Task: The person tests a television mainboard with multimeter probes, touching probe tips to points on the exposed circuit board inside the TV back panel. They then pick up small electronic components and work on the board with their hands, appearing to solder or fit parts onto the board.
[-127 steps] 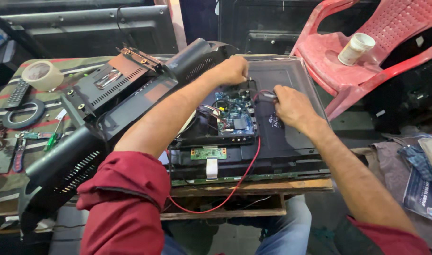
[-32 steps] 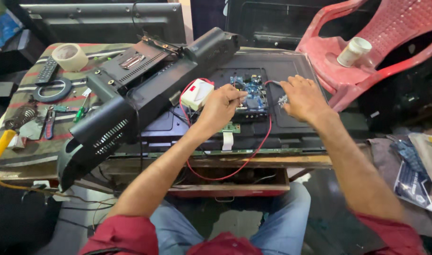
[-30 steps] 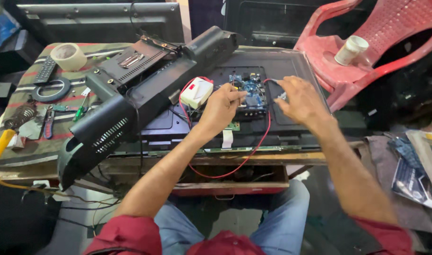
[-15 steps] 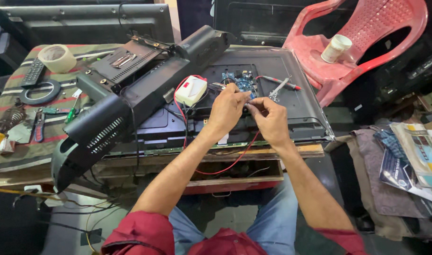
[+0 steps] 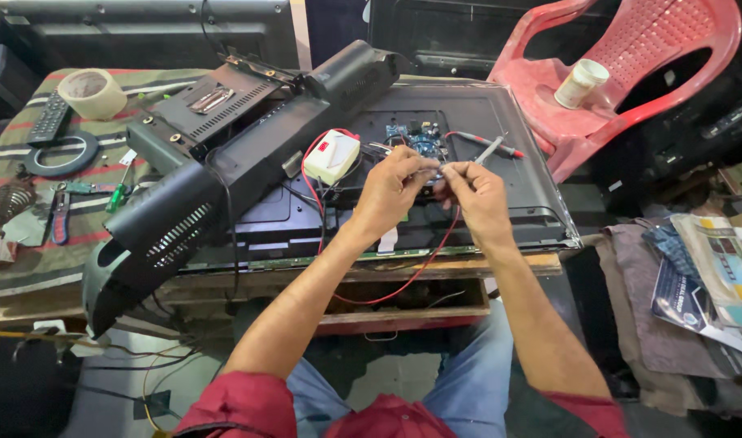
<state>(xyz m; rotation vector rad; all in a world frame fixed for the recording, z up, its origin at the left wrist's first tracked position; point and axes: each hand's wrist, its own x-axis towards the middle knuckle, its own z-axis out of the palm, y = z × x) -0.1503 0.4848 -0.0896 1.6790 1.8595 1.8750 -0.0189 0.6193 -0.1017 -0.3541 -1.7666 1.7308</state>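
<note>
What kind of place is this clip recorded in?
Probably an electronics repair shop: an opened flat television lies face down with its circuit board bared, its back cover set aside, hand tools on the bench.

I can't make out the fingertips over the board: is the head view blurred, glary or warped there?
Head view: both hands, left hand and right hand, look soft where the fingertips meet over the blue circuit board; no strong glare there; wide-angle bending curves the red plastic chair and table edges.

Left of the left hand (image 5: 394,193), a white box (image 5: 331,156) and black cover (image 5: 225,162) block; rightward, bare panel (image 5: 533,182).
</note>
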